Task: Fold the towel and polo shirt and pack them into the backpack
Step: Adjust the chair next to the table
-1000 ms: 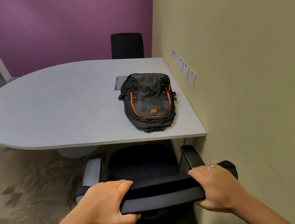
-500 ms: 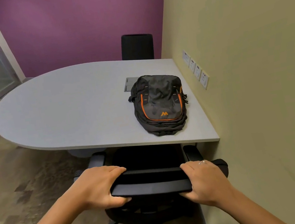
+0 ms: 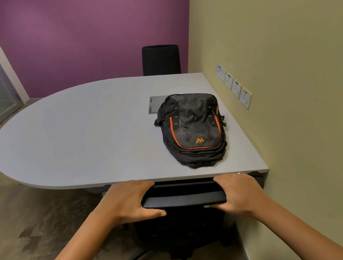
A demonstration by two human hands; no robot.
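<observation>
Both hands, left (image 3: pixel 130 201) and right (image 3: pixel 239 192), grip the chair (image 3: pixel 183 200) back at the tabletop (image 3: pixel 76 134) edge, likely clearing standing room; backpack (image 3: pixel 193 128) lies flat near the wall, zipped.

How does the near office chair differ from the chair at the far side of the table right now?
The near chair is gripped at its backrest top by both hands, left hand and right hand; the far chair is untouched. The near chair faces away from the camera, with a caster showing; the far chair shows only its backrest above the table. Both are black and stand at the table.
</observation>
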